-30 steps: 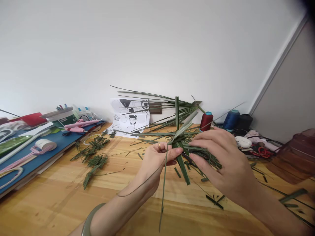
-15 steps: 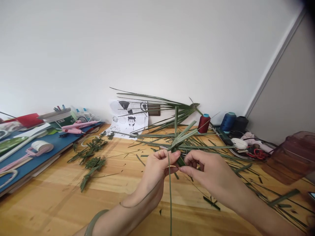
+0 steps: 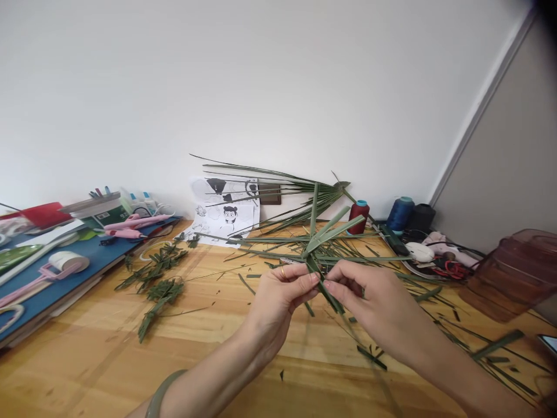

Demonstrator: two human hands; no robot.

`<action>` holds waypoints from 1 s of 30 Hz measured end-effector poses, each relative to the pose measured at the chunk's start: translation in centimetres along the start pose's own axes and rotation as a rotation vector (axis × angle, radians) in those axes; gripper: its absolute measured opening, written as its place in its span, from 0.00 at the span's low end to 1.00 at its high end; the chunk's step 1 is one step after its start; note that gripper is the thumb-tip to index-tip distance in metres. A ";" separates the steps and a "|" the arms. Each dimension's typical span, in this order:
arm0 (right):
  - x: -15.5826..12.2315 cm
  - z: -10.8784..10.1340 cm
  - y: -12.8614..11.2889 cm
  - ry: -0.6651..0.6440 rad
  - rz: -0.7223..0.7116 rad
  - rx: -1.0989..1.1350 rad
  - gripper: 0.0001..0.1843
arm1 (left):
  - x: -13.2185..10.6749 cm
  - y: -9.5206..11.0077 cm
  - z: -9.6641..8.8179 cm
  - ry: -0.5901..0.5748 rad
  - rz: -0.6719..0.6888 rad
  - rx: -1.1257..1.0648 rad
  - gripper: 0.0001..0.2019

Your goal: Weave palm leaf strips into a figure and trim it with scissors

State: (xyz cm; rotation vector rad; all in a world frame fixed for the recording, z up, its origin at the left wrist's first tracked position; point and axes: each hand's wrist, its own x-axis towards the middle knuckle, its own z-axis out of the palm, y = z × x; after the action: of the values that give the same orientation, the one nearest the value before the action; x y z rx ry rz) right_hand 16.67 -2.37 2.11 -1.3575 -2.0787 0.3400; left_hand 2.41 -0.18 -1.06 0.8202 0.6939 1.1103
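Both hands pinch a small bundle of folded green palm leaf strips (image 3: 318,244) above the table. My left hand (image 3: 282,296), with a ring and a bracelet on that arm, grips it from the left between thumb and forefinger. From the right, my right hand (image 3: 361,293) closes thumb and fingertips on the same piece, close to the left thumb. Several strip ends fan upward from the fold, and darker ends slant down below the fingers. A thin strip trails down, blurred, beneath the right hand. The bundle's middle is partly hidden by the fingers.
A palm frond (image 3: 304,188) leans against the wall behind a red thread spool (image 3: 359,217). Woven leaf pieces (image 3: 163,290) lie at left, near a blue mat (image 3: 102,255) with a pink glue gun (image 3: 134,223). A blue spool (image 3: 401,215) and reddish container (image 3: 509,273) stand right.
The thin strip that hung in front of the left hand has swung right, under the right hand. More of the bundle's lower ends now shows between the hands.
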 end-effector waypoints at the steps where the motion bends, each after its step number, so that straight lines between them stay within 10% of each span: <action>1: 0.0 -0.1 -0.1 -0.001 -0.006 -0.005 0.08 | 0.0 0.0 0.0 -0.011 0.005 0.004 0.06; 19: 0.1 -0.2 0.6 -0.058 -0.090 -0.187 0.11 | 0.2 0.8 -0.1 -0.019 0.142 0.301 0.08; 30: 0.5 -1.2 1.0 -0.191 -0.031 0.222 0.13 | 0.4 1.2 -0.6 -0.136 0.175 0.336 0.06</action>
State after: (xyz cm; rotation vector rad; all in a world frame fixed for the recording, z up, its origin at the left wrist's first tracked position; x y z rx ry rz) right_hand 17.99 -1.66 2.73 -1.1988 -2.1389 0.6887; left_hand 1.46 0.64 -0.44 1.2513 0.7140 1.0964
